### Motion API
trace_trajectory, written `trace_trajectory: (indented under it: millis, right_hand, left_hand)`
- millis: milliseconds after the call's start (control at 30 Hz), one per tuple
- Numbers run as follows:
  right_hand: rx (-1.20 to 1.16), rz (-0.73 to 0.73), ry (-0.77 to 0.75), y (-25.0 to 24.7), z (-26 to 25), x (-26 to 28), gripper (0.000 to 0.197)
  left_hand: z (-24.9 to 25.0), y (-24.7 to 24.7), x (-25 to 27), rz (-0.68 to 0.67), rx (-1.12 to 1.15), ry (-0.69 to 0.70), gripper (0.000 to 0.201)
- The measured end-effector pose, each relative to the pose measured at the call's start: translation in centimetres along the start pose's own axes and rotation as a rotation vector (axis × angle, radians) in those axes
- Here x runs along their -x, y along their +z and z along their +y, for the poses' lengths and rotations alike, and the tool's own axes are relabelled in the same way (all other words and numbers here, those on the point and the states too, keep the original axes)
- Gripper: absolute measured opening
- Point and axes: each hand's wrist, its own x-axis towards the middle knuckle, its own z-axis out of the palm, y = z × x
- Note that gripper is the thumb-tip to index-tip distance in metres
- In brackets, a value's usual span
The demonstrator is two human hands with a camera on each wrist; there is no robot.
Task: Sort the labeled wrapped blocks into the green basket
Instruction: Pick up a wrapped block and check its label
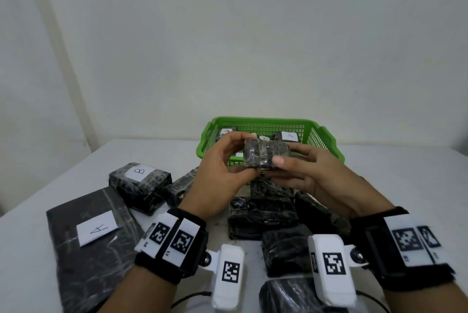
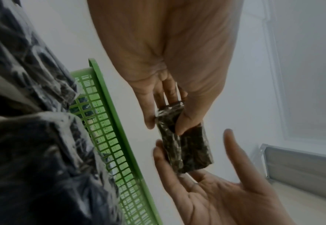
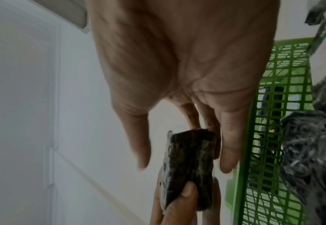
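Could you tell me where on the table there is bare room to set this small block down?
Bare table lies right of the green basket, and more lies left of it, behind the B block. Between the wrists it is crowded: unlabelled blocks sit packed together, with the large A block filling the near left. Both hands hold the small block.

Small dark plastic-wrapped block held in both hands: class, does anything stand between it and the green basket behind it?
Nothing visible does. The small dark plastic-wrapped block is held above the green mesh basket's near rim by the left hand and right hand.
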Motion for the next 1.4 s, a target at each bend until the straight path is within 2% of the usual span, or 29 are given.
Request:
trace_trajectory:
  millis: [133,200,300,367,500,567,667,767,900,1033,1200,1300,1400]
  right_hand:
    - [0.019,0.134,-0.094,0.0,0.2,-0.3,0.070]
    - [0.077,0.156,-0.139,-0.2,0.3,-0.2,0.071]
    - [0.107,0.145,-0.145,-0.4,0.2,-0.1,0.071]
    - [0.126,0.125,-0.142,-0.3,0.3,-0.2,0.072]
    - [0.159,0.171,-0.167,-0.1,0.2,-0.2,0.069]
    - [0.145,0.153,-0.151,-0.2,0.1,-0.1,0.064]
    - [0.138,0.100,-0.113,-0.1,0.1,0.0,0.070]
    - [0.141,0.109,-0.122,0.0,-0.1,0.2,0.065]
    - [0.161,0.096,-0.144,0.0,-0.3,0.5,0.065]
    - [0.185,0.134,-0.179,0.0,-0.5,0.5,0.060]
    - [0.178,0.131,-0.143,-0.1,-0.3,0.2,0.079]
    - [0.023,0.088,-0.059,0.3,-0.8,0.6,0.059]
    - [-0.018,0.063,-0.030,0.9,-1.0,1.0,0.049]
  left_hand:
    - [-0.4,0.0,0.2,-0.090,0.052,-0.075,0.066]
    - [-0.5,0.3,0.1,-0.063,0.110,-0.154,0.069]
    - [-0.7,0.4,-0.1,0.061,0.081,-0.161,0.058]
    - [-0.9,0.1,-0.2,0.076,0.049,-0.138,0.050]
    - [-0.8,0.1,-0.2,0.038,0.075,-0.149,0.067]
    - [-0.7,0.3,-0.2,0.064,0.049,-0.141,0.064]
    - [-0.8,0.2,-0.3,0.110,0.083,-0.159,0.064]
    - [-0.7,0.0,-0.3,0.056,0.137,-0.191,0.070]
    - [-0.5,-0.1,-0.2,0.047,0.051,-0.164,0.074]
    - [0.0,0.0,0.0,0.015,0.042,-0.145,0.056]
    - [0.1,-0.2,-0.1,0.005,0.052,-0.072,0.053]
    - [0.4,-0.4,0.0,-0.056,0.096,-0.030,0.055]
    - [0.2,-0.4,0.0,-0.117,0.123,-0.030,0.056]
